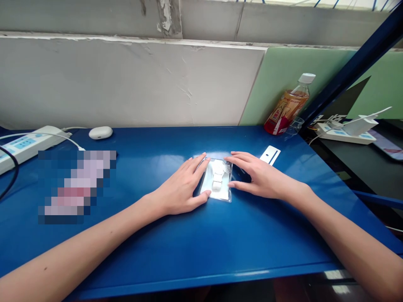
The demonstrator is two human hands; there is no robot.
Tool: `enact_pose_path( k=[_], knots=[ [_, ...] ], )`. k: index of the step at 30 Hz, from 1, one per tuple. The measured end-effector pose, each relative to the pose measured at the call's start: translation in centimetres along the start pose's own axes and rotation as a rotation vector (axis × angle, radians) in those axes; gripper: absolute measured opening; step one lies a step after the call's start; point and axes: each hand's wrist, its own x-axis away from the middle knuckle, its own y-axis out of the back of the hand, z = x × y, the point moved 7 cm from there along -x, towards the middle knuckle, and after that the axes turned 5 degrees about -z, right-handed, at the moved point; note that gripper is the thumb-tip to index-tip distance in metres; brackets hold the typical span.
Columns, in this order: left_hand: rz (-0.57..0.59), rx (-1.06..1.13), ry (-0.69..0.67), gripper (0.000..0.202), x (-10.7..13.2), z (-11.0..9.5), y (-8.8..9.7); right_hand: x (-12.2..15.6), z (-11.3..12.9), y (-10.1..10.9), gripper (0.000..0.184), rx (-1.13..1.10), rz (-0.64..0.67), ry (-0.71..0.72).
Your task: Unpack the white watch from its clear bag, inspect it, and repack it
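Observation:
A small clear plastic bag (217,180) with a white part inside lies flat in the middle of the blue table (201,243). My left hand (181,188) rests flat on the table, fingers stretched out, its fingertips and thumb touching the bag's left edge. My right hand (256,176) lies flat on the other side, fingers extended, touching the bag's right edge. Neither hand is wrapped round anything.
A white strip with a dark line (270,154) lies behind my right hand. A tilted drink bottle (287,107) leans at the back right. A white earbud case (100,132) and a power strip (27,147) sit at the back left. Another power strip (341,133) lies on the right.

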Motion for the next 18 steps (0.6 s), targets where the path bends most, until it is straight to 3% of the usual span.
enact_pose_path(
  k=[7, 13, 18],
  knots=[
    [-0.12, 0.015, 0.076, 0.051, -0.01, 0.41, 0.56, -0.47, -0.06, 0.72, 0.045, -0.005, -0.109, 0.034],
    [-0.152, -0.029, 0.043, 0.07, 0.0, 0.77, 0.3, -0.4, 0.34, 0.81, 0.033, -0.21, -0.071, 0.028],
    [-0.132, -0.001, 0.059, 0.069, 0.04, 0.9, 0.27, -0.06, -0.57, 0.7, 0.054, -0.124, -0.103, 0.0]
  ],
)
